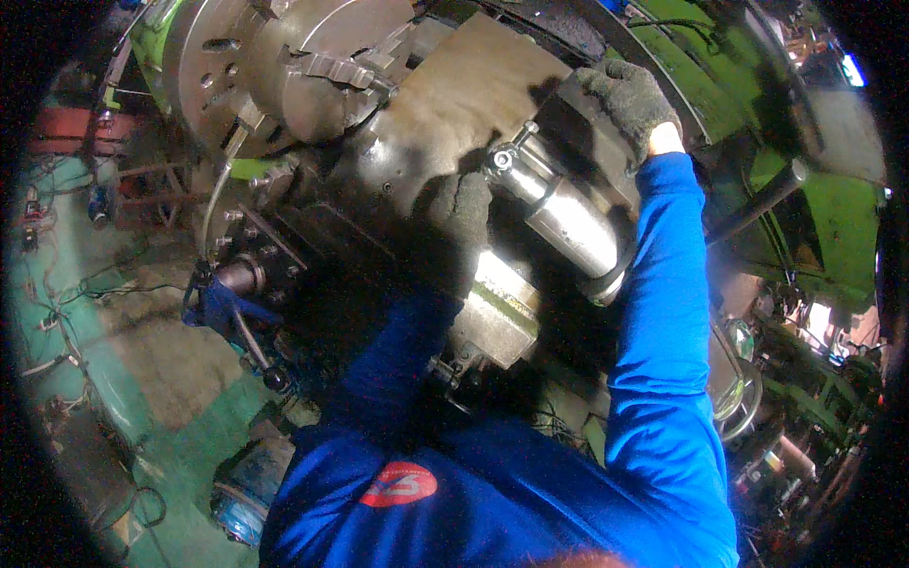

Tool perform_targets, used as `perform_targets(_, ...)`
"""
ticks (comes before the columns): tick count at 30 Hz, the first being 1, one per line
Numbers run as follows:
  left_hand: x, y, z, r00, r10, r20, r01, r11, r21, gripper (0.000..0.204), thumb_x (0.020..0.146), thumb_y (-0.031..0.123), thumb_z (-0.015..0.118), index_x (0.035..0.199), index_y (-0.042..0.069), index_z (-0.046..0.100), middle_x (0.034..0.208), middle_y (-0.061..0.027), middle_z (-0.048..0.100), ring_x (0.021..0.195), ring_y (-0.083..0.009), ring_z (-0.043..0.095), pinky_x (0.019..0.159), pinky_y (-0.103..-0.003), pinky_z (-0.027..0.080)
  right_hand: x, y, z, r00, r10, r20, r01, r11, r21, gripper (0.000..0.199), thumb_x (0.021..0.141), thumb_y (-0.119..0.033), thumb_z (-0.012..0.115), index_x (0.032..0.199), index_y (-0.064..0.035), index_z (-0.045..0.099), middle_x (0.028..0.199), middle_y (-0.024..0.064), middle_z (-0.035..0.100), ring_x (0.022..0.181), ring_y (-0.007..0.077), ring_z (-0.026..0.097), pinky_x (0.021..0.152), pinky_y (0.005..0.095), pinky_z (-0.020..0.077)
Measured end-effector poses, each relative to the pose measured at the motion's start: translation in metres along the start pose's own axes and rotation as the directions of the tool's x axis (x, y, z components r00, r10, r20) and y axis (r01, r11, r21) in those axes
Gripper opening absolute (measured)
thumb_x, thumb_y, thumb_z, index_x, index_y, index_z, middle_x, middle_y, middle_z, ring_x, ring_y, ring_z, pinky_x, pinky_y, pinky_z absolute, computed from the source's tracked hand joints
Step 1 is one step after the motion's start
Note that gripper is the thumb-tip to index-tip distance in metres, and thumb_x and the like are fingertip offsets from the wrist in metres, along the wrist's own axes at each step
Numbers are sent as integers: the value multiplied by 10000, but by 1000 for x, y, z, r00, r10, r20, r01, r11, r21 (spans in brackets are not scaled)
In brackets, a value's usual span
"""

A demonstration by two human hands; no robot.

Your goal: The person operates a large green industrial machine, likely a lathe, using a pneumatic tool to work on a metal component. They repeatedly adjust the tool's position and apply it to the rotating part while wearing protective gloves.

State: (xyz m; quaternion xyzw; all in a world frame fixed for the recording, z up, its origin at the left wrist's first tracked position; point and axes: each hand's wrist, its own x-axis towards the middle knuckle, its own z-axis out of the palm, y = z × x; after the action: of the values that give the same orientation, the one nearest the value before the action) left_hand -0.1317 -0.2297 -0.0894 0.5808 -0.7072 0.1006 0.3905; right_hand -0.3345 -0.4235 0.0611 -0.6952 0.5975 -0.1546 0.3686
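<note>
The work in hand centres on the bright steel cylinder (573,227), which lies slantwise on the machine, its bolted end toward the chuck (331,71); the step looks like handling or positioning by hand around that end. From here, a move seems to call for a steady two-handed hold and fingers kept clear of the cylinder's bolt (530,128). The gloved left hand (462,213) is just left of the cylinder's bolted end, fingers close together and pointing away from the body; shadow hides whether it grips anything. The gloved right hand (632,102) is beyond the cylinder, arm stretched well forward, wrist bent so the partly curled fingers reach leftward to the brownish metal plate's (483,76) edge; I cannot tell whether they touch or grasp it. A pale metal block (502,312) sits on the cylinder's near-left side.
</note>
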Motion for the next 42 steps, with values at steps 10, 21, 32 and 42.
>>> perform_targets(10,23,27,-35,924,-351,149,377,901,-215,140,946,111,679,838,109,590,739,-123,615,627,-327,602,548,-453,490,2,8,-3,999,-14,-32,11,995,-97,319,957,-325,710,1099,-50,786,953,77,757,860,182,668,837,356,542)
perform_targets(21,-53,-8,55,617,-465,634,217,876,431,332,995,375,670,1048,53,731,918,-105,717,851,-224,706,752,-408,588,-1,3,-1,994,-101,-40,98,993,-71,381,956,-361,708,1193,-72,780,1104,122,777,999,237,704,961,379,531)
perform_targets(32,-40,8,-46,708,-299,640,112,942,316,354,932,411,671,983,73,761,952,-159,744,857,-323,721,732,-485,578,31,29,4,954,-290,77,300,927,-226,360,936,-323,681,1161,-52,759,1155,165,755,1072,291,705,963,398,534)
perform_targets(42,-82,37,-192,557,-622,550,509,779,366,494,796,519,765,964,54,771,990,-219,742,929,-430,715,763,-554,566,2,11,17,933,-311,179,343,921,-187,456,988,-391,644,1284,-51,712,1307,222,706,1217,397,660,1057,452,503)
